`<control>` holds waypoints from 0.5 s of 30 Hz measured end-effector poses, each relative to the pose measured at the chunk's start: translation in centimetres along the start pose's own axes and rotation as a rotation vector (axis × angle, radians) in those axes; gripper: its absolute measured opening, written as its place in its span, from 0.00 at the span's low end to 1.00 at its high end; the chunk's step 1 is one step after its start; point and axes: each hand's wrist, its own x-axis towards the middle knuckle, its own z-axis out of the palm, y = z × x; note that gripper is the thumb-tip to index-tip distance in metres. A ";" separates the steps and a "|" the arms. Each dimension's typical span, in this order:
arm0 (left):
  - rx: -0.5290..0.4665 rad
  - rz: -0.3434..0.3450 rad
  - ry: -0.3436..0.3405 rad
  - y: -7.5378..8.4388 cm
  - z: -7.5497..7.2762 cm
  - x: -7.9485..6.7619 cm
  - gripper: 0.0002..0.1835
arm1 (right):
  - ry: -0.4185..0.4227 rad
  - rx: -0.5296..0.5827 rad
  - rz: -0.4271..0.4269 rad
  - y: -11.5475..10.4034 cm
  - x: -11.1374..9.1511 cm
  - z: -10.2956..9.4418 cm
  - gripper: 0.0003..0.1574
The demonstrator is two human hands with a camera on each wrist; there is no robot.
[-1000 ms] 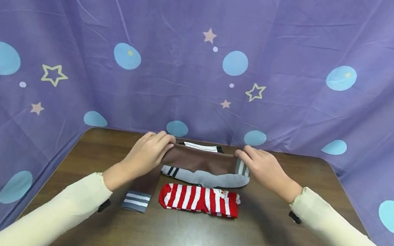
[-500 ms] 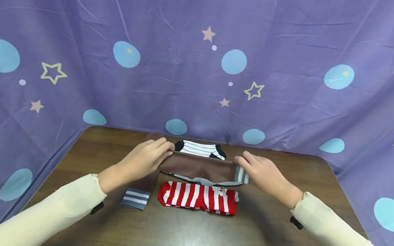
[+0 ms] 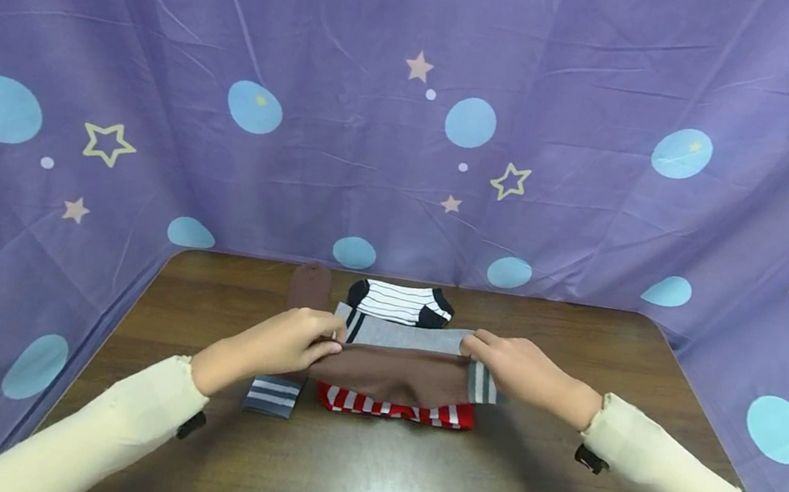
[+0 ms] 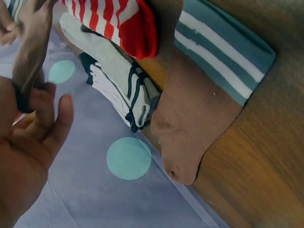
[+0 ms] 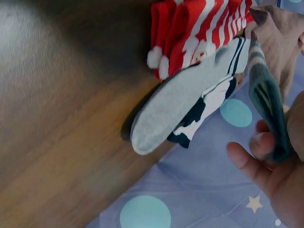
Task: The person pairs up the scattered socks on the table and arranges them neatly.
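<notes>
A brown sock (image 3: 392,372) hangs stretched sideways between my two hands, its striped grey cuff (image 3: 481,383) at the right. My left hand (image 3: 290,342) pinches it at the toe end, and my right hand (image 3: 517,366) grips it by the cuff. In the head view it covers much of a red-and-white striped sock (image 3: 390,409). The matching brown sock (image 4: 199,109) lies flat on the table beneath my left hand. Behind the held sock is a grey sock (image 5: 175,104) with black bands.
A white sock (image 3: 397,302) with thin lines and black heel and toe lies near the back edge of the wooden table (image 3: 580,491). A purple curtain (image 3: 354,106) with stars and blue spots hangs behind and beside the table.
Both hands have come down and toward me with the brown sock stretched between them. It has passed from in front of the white and grey socks to over the red striped one.
</notes>
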 end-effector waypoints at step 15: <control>-0.255 -0.109 -0.345 0.1 1.2 -0.5 0.08 | -0.283 0.285 0.068 -1.7 -0.9 1.6 0.13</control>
